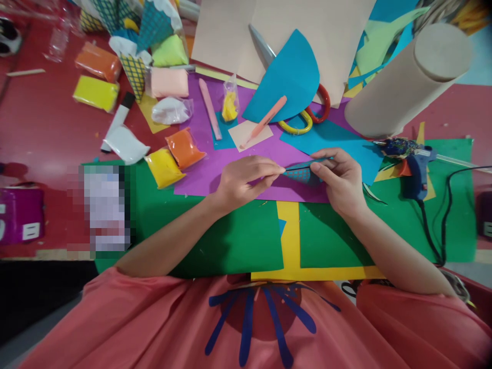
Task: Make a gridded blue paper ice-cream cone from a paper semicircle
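pinching one end of a blue grid-patterned paper piece (298, 176) with the left hand (246, 180), gripping the other with the right hand (342, 177), over purple paper (207, 166).

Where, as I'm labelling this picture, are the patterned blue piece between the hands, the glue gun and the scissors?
Patterned blue piece (299, 176): head view, on its gridded face.
Glue gun (418, 176): head view, on its blue body.
Scissors (295, 131): head view, on the yellow handle loop.

left hand (246, 179) and right hand (345, 177) hold blue patterned paper (299, 176).
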Tool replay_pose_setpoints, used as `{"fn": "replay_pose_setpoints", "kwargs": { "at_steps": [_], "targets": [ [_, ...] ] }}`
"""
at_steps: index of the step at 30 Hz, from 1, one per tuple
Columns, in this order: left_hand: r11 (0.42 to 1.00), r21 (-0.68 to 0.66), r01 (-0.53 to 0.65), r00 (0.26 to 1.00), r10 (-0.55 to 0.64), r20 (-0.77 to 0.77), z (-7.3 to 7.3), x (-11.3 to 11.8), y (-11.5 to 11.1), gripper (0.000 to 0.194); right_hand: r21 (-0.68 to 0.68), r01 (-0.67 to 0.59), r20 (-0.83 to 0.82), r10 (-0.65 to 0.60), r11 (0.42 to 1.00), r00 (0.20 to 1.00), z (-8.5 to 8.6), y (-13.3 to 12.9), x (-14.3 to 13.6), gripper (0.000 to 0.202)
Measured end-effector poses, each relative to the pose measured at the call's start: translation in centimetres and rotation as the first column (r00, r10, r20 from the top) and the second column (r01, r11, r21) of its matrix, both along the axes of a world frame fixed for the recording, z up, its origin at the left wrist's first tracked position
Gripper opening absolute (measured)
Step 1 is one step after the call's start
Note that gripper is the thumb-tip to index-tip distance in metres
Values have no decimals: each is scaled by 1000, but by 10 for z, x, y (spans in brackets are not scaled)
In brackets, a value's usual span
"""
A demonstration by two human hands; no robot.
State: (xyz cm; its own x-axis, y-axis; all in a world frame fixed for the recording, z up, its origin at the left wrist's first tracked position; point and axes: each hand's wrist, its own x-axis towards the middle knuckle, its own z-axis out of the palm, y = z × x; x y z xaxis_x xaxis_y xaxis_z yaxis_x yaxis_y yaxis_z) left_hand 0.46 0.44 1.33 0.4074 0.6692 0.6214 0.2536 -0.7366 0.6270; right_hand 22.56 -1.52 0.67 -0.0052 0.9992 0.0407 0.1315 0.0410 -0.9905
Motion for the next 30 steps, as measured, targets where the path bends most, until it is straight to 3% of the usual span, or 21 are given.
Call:
{"fn": "replay_pose_setpoints", "kwargs": {
  "at_steps": [2,4,7,9,10,13,20,26,30],
  "targets": [
    [1000,0,-23,998,23,56,0,2,0,14,154,50,159,-74,987,985,3,0,2,25],
    [999,-10,-53,995,53,88,1,3,-1,13,381,65,356,-211,922,910,8,-3,3,29],
    [995,-62,-78,994,82,68,1,5,-3,11,651,-165,574,-339,741,745,13,-9,1,30],
    [993,-87,-82,995,86,45,1,6,-5,11,698,-350,649,-345,625,678,15,-12,-3,29],
    [992,-92,-81,996,85,42,1,7,-6,11,684,-406,683,-335,607,650,16,-13,-5,28],
    [993,-100,-67,996,73,53,1,9,-9,11,631,-449,731,-293,632,616,15,-12,-10,27],
    [980,-189,-61,998,65,16,2,10,-10,11,607,-407,714,-243,683,656,6,-11,-10,26],
    [973,-227,-46,998,52,20,1,9,-9,10,628,-403,676,-210,665,706,5,-11,-11,26],
    [972,-229,-47,999,47,-6,0,9,-9,11,605,-404,669,-163,686,725,4,-10,-10,29]
  ]
}}
